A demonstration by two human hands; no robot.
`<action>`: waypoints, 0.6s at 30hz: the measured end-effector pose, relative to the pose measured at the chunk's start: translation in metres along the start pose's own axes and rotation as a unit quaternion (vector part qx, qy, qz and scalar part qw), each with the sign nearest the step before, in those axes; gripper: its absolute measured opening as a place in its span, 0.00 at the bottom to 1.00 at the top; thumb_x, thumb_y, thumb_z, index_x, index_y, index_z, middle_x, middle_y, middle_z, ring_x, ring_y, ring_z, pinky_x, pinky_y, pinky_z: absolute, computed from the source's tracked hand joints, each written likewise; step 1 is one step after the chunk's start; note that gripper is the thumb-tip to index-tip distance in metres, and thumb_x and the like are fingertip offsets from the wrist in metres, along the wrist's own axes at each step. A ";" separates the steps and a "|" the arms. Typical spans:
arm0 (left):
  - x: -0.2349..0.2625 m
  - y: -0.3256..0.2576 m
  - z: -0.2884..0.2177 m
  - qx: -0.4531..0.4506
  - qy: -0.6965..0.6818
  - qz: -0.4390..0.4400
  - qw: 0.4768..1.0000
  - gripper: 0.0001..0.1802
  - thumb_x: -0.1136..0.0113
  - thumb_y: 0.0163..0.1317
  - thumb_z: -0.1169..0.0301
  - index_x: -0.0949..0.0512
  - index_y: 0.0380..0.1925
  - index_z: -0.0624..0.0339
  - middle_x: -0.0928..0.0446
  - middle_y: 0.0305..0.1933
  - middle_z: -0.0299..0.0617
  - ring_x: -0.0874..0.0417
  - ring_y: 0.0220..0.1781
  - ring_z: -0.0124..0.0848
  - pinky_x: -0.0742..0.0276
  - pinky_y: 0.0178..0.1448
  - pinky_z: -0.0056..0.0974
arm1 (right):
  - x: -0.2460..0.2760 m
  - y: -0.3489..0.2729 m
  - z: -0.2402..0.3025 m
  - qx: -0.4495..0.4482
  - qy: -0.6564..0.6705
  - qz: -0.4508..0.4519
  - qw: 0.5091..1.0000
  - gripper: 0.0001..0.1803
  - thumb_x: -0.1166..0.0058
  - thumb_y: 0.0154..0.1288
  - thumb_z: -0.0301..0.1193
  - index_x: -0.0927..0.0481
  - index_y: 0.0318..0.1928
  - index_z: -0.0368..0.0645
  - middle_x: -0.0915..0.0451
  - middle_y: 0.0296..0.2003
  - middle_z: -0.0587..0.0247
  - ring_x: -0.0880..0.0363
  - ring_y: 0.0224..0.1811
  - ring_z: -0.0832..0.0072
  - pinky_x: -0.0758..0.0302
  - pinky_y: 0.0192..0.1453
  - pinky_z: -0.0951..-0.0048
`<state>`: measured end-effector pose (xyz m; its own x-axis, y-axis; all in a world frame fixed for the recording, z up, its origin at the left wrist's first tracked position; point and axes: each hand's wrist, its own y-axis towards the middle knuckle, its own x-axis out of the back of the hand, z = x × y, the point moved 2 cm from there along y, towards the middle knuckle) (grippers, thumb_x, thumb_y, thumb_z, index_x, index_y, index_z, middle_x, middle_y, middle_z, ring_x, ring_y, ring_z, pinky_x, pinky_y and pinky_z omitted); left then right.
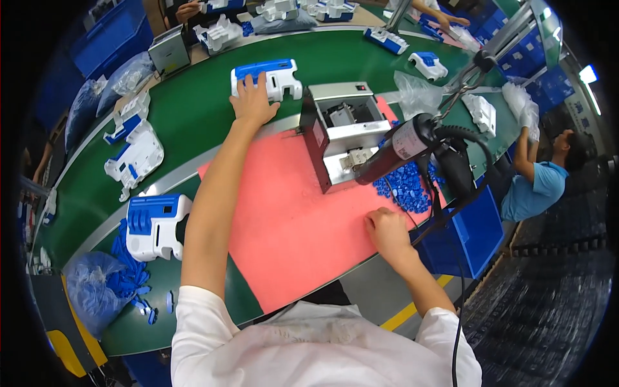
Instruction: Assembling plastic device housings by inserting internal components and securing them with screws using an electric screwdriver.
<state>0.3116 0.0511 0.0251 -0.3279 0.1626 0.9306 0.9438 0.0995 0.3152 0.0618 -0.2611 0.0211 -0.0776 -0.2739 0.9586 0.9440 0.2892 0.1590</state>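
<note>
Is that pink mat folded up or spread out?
Spread out: the pink mat lies flat, broad surface showing, with the metal machine standing on it.

Bright, even light across my pink mat (284, 238), colours strong! The casing (282, 77) under my left grip (253, 104) reads clearly. Far right, a white lamp (588, 74) glares, burnt out to a blank. There's pale sheen on the green belt (193, 97), its edges bending hard. Corners fall to black, and the left rim goes dim and soft.
</note>
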 end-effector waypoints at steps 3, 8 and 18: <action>-0.011 0.026 -0.010 -0.020 0.047 0.005 0.999 0.45 0.32 0.48 0.53 0.39 0.68 0.44 0.43 0.72 0.51 0.46 0.74 0.56 0.46 0.64 0.77 | -0.002 0.000 0.001 -0.017 -0.002 0.004 1.000 0.04 0.41 0.55 0.26 0.18 0.28 0.38 0.20 0.26 0.51 0.20 0.25 0.53 0.22 0.31 0.57; -0.025 0.040 -0.024 -0.052 0.072 0.037 0.995 0.34 0.40 0.54 0.64 0.32 0.64 0.41 0.38 0.69 0.51 0.45 0.73 0.61 0.49 0.64 0.80 | -0.008 0.000 -0.001 -0.018 0.006 0.003 1.000 0.07 0.42 0.53 0.28 0.22 0.26 0.37 0.21 0.26 0.49 0.19 0.25 0.53 0.20 0.30 0.56; -0.006 0.042 0.015 -0.061 0.086 -0.223 0.969 0.14 0.46 0.61 0.65 0.20 0.46 0.48 0.17 0.42 0.42 0.22 0.55 0.44 0.38 0.60 0.71 | 0.049 0.050 -0.023 -0.093 0.292 -0.314 0.898 0.04 0.39 0.55 0.18 0.19 0.33 0.35 0.18 0.26 0.61 0.21 0.26 0.79 0.25 0.31 0.77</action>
<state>0.3522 0.0689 0.0297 -0.7026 -0.0365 0.7107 0.7110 0.0046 0.7031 0.1124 -0.2809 0.0703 -0.4844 -0.7795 0.3972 0.8140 -0.2352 0.5311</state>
